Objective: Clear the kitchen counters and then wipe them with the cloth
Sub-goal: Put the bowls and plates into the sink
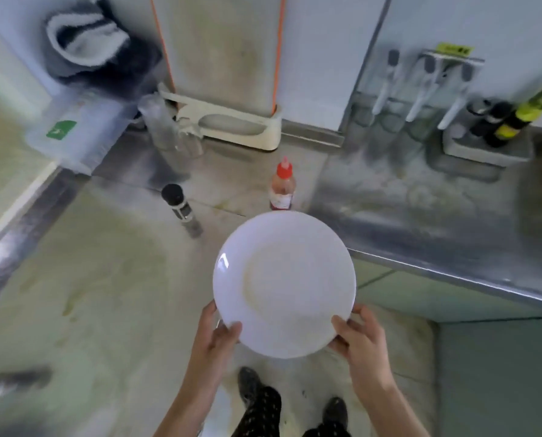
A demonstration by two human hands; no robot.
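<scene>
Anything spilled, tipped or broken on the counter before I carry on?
Nothing tipped or broken. The plate, gripped by the left hand and right hand, looks whole. Faint yellowish streaks stain the counter left of it, like a dried spill. The grinder and sauce bottle stand on their bases.

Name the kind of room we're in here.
Likely a kitchen, perhaps a commercial one: a steel counter carrying a red-capped sauce bottle and a grinder, and a white plate gripped by the left hand and right hand.
</scene>
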